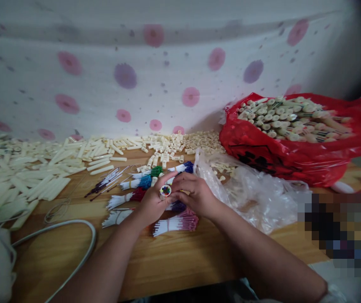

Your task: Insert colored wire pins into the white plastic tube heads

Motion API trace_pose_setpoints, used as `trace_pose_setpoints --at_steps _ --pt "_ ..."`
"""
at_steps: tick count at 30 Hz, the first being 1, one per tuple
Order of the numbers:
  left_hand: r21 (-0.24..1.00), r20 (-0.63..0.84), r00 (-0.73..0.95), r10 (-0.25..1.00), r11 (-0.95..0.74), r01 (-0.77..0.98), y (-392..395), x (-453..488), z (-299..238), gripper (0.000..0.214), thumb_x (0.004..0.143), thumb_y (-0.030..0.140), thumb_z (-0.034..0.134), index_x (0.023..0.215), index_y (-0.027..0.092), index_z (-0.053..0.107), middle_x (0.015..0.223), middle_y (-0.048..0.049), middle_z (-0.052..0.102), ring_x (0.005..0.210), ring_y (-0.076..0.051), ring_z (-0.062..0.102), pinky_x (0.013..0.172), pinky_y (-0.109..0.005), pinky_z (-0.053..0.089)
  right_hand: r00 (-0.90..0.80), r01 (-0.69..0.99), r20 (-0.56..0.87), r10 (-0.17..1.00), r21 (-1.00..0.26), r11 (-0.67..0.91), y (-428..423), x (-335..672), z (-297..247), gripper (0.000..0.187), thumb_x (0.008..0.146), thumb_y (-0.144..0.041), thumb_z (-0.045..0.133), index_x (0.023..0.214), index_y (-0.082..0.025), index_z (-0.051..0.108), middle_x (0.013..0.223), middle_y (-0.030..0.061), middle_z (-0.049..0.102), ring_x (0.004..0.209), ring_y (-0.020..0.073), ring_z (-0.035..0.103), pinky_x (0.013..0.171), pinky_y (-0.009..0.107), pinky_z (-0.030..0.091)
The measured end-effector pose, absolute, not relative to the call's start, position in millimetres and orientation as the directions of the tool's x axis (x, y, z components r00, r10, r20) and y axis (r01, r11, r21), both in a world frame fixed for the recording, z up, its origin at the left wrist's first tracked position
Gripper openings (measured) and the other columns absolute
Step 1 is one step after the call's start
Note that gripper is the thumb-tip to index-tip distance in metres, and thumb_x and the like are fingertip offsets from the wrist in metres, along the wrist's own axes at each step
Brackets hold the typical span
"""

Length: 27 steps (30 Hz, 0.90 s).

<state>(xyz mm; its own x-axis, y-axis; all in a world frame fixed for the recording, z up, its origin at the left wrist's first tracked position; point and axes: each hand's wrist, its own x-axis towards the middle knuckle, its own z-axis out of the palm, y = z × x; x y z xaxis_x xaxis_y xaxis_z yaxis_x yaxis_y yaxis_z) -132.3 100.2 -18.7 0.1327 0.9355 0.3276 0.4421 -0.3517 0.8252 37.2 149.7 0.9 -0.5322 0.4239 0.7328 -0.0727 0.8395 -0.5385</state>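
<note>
My left hand (151,204) is closed around a small cream plastic tube (165,191) whose open end shows several coloured tips inside. My right hand (194,194) is right beside it, fingers pinched at the tube's rim; what they pinch is too small to see. Both hands hover over bundles of thin coloured refills on the wooden table (174,256): a pink bundle (177,223), a red one (126,198), a blue one (137,183), a green one (155,171) and a dark blue one (182,167).
Heaps of cream plastic tubes (25,168) cover the left and back of the table, with small cream caps (167,147) behind the hands. A red bag (281,155) of assembled pens stands at right, a crumpled clear bag (256,193) before it. A white cable (73,227) loops at left.
</note>
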Motion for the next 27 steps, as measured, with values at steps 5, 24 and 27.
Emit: trace_pose_setpoints --at_steps 5,24,27 --pt "0.811 0.359 0.128 0.924 -0.377 0.448 105 -141 -27 0.041 0.085 0.028 0.055 0.125 0.023 0.051 0.093 -0.0042 0.069 0.082 -0.017 0.064 0.076 -0.03 0.051 -0.28 0.029 0.826 0.49 -0.503 0.864 141 66 33 0.003 0.084 -0.018 0.06 0.083 -0.02 0.063 0.079 0.0037 0.062 0.078 0.0153 0.059 0.072 0.03 0.049" --pt "0.634 0.416 0.211 0.884 -0.449 0.63 105 -146 -24 0.038 0.077 0.014 0.052 0.111 0.026 0.063 0.106 -0.0032 0.069 0.096 -0.021 0.064 0.087 -0.035 0.048 -0.462 -0.004 0.843 0.277 -0.315 0.949 120 58 38 0.01 0.085 -0.016 0.057 0.094 -0.019 0.061 0.091 0.0062 0.065 0.085 0.0147 0.061 0.075 0.028 0.052" --pt "0.622 0.412 0.21 0.887 -0.442 0.646 105 -146 -23 0.038 0.077 0.015 0.051 0.111 0.024 0.063 0.105 -0.0036 0.07 0.095 -0.022 0.064 0.087 -0.035 0.048 -0.459 0.008 0.842 0.284 -0.316 0.949 120 53 34 0.008 0.085 -0.016 0.057 0.091 -0.019 0.062 0.09 0.0069 0.065 0.084 0.0151 0.061 0.074 0.027 0.051"
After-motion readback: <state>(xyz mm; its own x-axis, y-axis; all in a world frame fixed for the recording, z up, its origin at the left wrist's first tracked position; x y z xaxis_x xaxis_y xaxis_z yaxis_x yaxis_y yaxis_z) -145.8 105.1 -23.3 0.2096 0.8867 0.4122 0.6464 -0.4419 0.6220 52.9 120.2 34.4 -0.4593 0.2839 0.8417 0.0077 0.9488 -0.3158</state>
